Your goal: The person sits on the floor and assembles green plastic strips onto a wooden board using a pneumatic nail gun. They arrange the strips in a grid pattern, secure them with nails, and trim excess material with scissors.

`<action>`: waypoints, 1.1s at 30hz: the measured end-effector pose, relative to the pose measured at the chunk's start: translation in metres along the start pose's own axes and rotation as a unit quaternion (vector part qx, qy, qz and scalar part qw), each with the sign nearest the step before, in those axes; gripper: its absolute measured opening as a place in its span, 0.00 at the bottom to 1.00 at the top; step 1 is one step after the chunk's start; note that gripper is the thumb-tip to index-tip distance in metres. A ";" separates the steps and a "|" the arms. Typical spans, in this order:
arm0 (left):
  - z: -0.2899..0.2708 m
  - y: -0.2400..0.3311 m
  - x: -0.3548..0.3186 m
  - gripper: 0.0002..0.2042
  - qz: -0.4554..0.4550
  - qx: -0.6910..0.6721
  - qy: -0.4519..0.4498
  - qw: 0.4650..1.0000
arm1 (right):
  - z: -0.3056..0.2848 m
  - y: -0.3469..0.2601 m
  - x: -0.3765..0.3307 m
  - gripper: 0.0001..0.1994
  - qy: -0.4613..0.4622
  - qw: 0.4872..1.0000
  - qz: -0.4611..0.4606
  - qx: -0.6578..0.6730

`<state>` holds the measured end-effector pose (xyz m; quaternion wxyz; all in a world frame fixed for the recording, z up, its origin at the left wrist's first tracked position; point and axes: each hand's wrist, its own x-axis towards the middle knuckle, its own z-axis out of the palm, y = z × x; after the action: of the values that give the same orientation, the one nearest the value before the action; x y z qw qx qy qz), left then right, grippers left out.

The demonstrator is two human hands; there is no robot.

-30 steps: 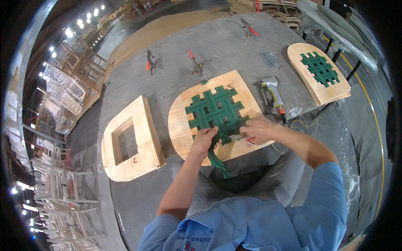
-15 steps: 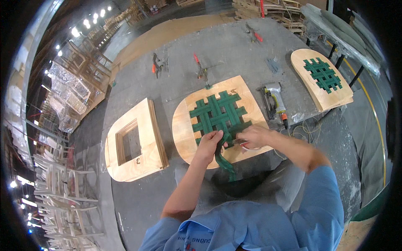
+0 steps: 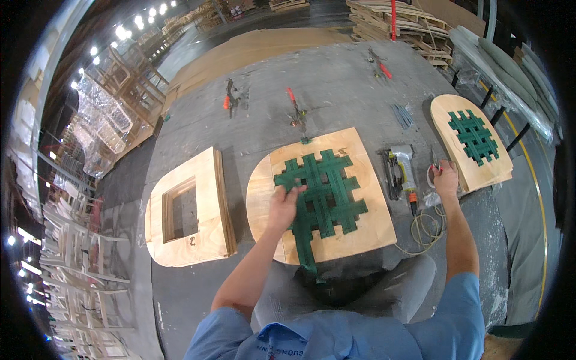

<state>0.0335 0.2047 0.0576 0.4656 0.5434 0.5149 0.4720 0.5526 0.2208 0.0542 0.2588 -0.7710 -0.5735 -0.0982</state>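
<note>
A rounded plywood panel (image 3: pixel 267 198) lies in front of me, its middle covered by woven green webbing (image 3: pixel 324 186). One webbing strip (image 3: pixel 305 249) hangs over the near edge toward my lap. My left hand (image 3: pixel 284 207), slightly blurred, is over the left side of the weave with its fingers apart and nothing seen in them. Off to the right, my right hand (image 3: pixel 446 178) is closed on a pair of scissors (image 3: pixel 431 174) by the handles, blades pointing away. The scissors are low over the table, between a staple gun (image 3: pixel 407 171) and a second woven panel.
Stacked panels with square openings (image 3: pixel 155 228) lie at left. The finished-looking woven panel (image 3: pixel 444 120) tops a stack at right. Spring clamps (image 3: pixel 230 99) and other red-handled tools (image 3: pixel 378 65) sit farther back, near loose staple strips (image 3: pixel 403 116). A thin hose (image 3: pixel 427 231) coils beside the staple gun.
My right hand has carried the scissors from the panel's near edge to the right. My left hand has let go of the strip and shifted up and left. The strip now hangs straighter.
</note>
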 end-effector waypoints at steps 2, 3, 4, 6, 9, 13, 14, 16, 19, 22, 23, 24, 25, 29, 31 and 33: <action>0.029 -0.001 0.026 0.18 0.076 0.293 -0.059 0.951 | 0.010 -0.021 0.017 0.18 0.019 0.997 -0.056 0.044; 0.040 -0.005 0.035 0.20 0.155 0.413 -0.068 0.895 | 0.019 -0.044 0.024 0.18 0.025 0.993 -0.086 0.075; 0.045 -0.013 0.040 0.21 0.181 0.462 -0.086 0.864 | 0.031 -0.078 0.031 0.17 0.005 0.988 -0.131 0.086; 0.057 -0.029 0.048 0.23 0.195 0.537 -0.129 0.811 | 0.051 -0.141 0.049 0.16 -0.024 0.975 -0.169 0.140; 0.065 -0.050 0.050 0.25 0.177 0.537 -0.125 0.815 | 0.087 -0.233 0.086 0.16 -0.128 0.947 -0.168 0.243; 0.063 -0.053 0.054 0.25 0.161 0.502 -0.136 0.839 | 0.173 -0.350 0.150 0.19 -0.191 0.914 -0.173 0.313; 0.064 -0.056 0.054 0.25 0.160 0.493 -0.136 0.844 | 0.199 -0.377 0.169 0.20 -0.199 0.909 -0.172 0.325; 0.067 -0.052 0.058 0.26 0.171 0.466 -0.151 0.855 | 0.249 -0.409 0.212 0.22 -0.184 0.926 -0.161 0.287; 0.062 -0.052 0.060 0.26 0.155 0.449 -0.158 0.866 | 0.294 -0.466 0.239 0.25 -0.300 0.877 -0.046 0.373; 0.058 -0.058 0.060 0.27 0.134 0.431 -0.167 0.877 | 0.317 -0.497 0.248 0.28 -0.403 0.812 0.049 0.420; 0.058 -0.058 0.059 0.27 0.138 0.420 -0.173 0.880 | 0.320 -0.496 0.250 0.27 -0.381 0.843 0.034 0.379; 0.058 -0.060 0.059 0.28 0.149 0.411 -0.162 0.885 | 0.317 -0.498 0.254 0.27 -0.359 0.870 0.017 0.339; 0.057 -0.060 0.060 0.28 0.142 0.415 -0.162 0.884 | 0.312 -0.499 0.255 0.27 -0.338 0.893 0.001 0.296; 0.057 -0.058 0.061 0.26 0.131 0.429 -0.158 0.879 | 0.255 -0.517 0.266 0.29 -0.156 0.866 -0.075 0.470; 0.058 -0.058 0.061 0.25 0.141 0.440 -0.155 0.873 | 0.213 -0.514 0.267 0.35 -0.250 0.850 -0.077 0.457; 0.063 -0.051 0.061 0.24 0.155 0.446 -0.154 0.868 | 0.180 -0.485 0.264 0.39 -0.291 0.866 -0.213 0.345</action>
<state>0.0908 0.2662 0.0011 0.1677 0.8320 0.5013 0.1681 0.1578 0.6338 0.1593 0.3025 -0.4847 -0.7706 0.2824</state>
